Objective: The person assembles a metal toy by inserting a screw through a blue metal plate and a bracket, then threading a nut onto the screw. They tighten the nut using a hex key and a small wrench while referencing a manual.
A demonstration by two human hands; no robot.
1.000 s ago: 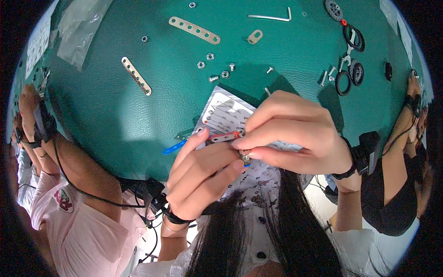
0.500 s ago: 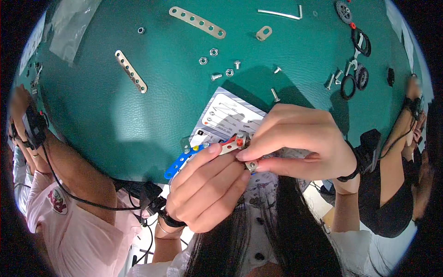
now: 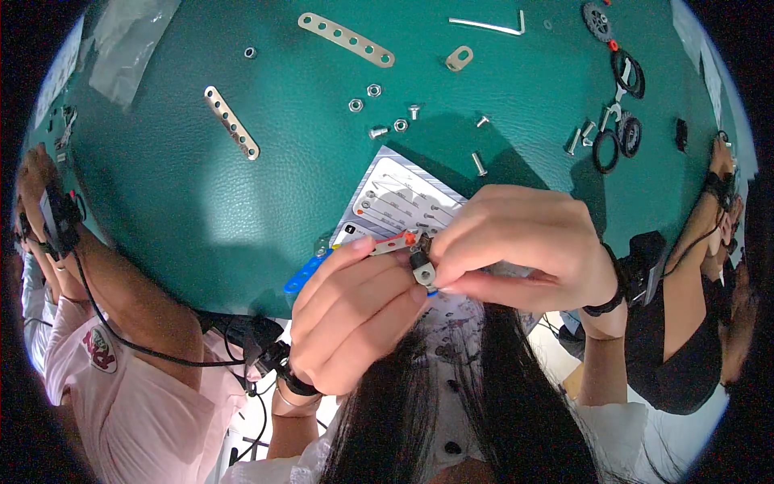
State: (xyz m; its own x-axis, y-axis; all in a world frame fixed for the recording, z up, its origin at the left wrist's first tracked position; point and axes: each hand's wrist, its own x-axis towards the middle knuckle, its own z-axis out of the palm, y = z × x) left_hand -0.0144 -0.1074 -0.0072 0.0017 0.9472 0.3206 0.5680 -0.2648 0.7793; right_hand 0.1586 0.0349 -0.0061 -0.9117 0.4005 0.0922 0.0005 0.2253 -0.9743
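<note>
My left hand (image 3: 351, 327) is closed around a small construction-set assembly of perforated strips. Its blue strip (image 3: 305, 277) sticks out on the left, and a silver strip (image 3: 393, 245) with red parts shows above the fingers. At the right end of the assembly, a silver bracket (image 3: 425, 276) with a hole and a black piece beside it face up. My right hand (image 3: 520, 246) pinches this end between thumb and fingers; the fingertips partly hide the contact. Under both hands lies a printed instruction sheet (image 3: 385, 187), partly covered.
On the green table lie a long silver strip (image 3: 347, 39), a shorter strip (image 3: 231, 123), a slotted bracket (image 3: 459, 58), a hex key (image 3: 487, 27), and several nuts and bolts (image 3: 401, 125). Wheels and black rings (image 3: 607, 152) lie right. Co-workers' arms (image 3: 141, 286) flank both sides.
The assembly has turned in my hands, so the bracket end and black piece now show more. The blue strip's end has shifted slightly left. Both hands keep their grip.
</note>
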